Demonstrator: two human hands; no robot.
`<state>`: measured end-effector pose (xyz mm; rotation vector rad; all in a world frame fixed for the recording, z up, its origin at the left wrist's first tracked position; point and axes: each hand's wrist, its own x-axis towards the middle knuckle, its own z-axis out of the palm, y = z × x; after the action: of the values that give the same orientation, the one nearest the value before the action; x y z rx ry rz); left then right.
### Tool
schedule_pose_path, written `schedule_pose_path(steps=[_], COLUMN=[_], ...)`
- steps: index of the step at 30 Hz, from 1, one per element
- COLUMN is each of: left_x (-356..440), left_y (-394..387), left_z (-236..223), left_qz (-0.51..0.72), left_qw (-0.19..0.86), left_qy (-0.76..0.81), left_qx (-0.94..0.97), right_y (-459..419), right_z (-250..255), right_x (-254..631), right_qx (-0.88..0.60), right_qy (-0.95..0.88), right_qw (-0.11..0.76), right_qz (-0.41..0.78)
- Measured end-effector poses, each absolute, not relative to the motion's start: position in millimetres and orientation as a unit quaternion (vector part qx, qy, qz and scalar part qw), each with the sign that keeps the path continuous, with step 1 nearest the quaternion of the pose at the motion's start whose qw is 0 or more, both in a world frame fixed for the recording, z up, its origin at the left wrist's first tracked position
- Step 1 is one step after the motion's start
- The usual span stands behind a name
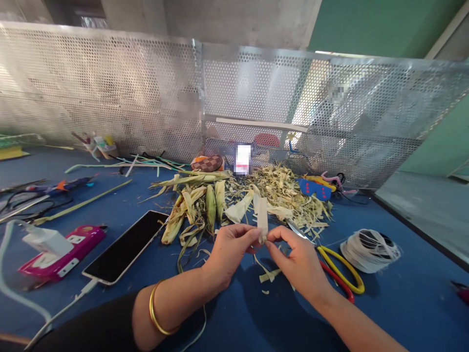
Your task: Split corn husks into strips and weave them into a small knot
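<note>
Between my two hands stands a pale strip of corn husk, upright, its lower end pinched. My left hand, with a gold bangle on the wrist, grips that lower end between thumb and fingers. From the other side my right hand closes thumb and forefinger at the strip's base; the exact contact is partly hidden. Right behind the hands lie dried corn husks and a heap of husk shreds. Scissors with yellow and red handles lie beside my right hand, their blades partly covered.
A spool of white string sits to the right. On the left are a charging phone, a pink power strip with a white plug and a glue gun. A perforated metal screen bounds the blue table at the back.
</note>
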<state>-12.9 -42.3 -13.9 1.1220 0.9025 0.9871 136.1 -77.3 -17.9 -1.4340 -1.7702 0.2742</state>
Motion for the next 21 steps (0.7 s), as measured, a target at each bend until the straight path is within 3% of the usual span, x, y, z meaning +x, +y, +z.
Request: schedule_pose_path(steps=[8,16,21], left_x=[-9.8,-8.6,-11.1], left_y=[-45.0,-40.6,-39.4], left_z=[-14.1,-16.2,-14.5], left_qz=[0.435,0.442,0.428], left_qw=[0.650,0.654,0.624], left_qy=[0.369,0.382,0.404], left_qx=[0.502,0.481,0.513], right_y=[-77.8,-73.2,-74.9], right_z=[-19.8,-22.1,-24.2], right_x=[134.6,133.7,136.6], right_qx=[-0.576,-0.558,-0.533], right_qy=[-0.687,-0.613,-0.657], right_qw=[0.418,0.490,0.484], right_qz=[0.148,0.270,0.224])
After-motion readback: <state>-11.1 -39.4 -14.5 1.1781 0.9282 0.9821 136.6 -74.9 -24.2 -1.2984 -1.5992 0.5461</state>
